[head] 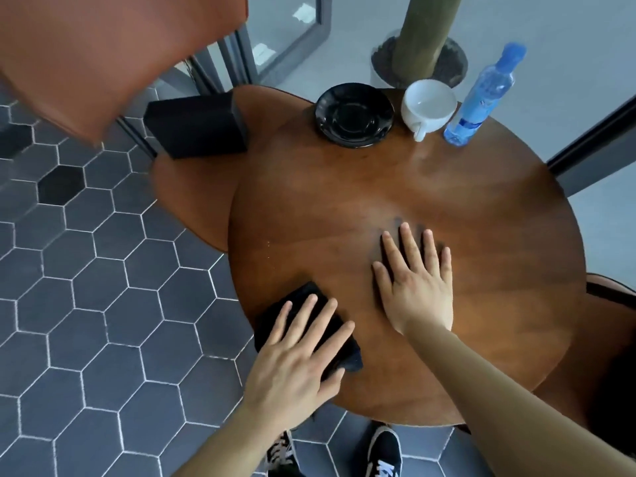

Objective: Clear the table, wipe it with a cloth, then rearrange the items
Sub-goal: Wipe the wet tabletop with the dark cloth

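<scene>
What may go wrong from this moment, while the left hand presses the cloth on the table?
1. The water bottle stands tall at the far rim of the table; a wide stroke may topple it or push it off.
2. The white cup and black saucer sit near that rim too and may be knocked.
3. The black cloth under the left hand lies at the near edge and may slip off.
</scene>
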Action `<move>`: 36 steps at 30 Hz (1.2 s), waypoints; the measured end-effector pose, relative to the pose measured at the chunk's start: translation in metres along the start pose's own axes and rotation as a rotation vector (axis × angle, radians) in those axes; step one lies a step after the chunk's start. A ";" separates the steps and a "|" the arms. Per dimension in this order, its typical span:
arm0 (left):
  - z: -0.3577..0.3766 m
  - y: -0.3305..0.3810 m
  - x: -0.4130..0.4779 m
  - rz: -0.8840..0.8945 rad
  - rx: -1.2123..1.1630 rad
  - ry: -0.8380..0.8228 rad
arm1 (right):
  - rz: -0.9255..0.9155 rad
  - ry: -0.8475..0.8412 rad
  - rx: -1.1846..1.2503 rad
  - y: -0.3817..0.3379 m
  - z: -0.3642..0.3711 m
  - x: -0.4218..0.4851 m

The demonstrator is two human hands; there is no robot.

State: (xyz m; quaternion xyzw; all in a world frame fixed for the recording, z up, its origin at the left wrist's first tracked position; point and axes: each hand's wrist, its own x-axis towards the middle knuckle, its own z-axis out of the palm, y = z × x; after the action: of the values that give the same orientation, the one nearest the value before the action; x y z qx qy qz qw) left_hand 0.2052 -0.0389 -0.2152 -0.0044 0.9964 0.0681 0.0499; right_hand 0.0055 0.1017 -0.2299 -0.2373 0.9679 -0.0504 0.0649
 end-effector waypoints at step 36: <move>-0.036 -0.139 0.114 -0.292 0.047 -0.009 | 0.007 0.008 -0.010 -0.002 -0.001 -0.001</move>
State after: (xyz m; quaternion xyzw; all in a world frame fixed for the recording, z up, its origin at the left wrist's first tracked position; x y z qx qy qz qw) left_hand 0.0906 -0.1820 -0.2101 -0.1480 0.9862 0.0368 0.0640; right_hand 0.0075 0.1008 -0.2288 -0.2342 0.9692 -0.0466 0.0599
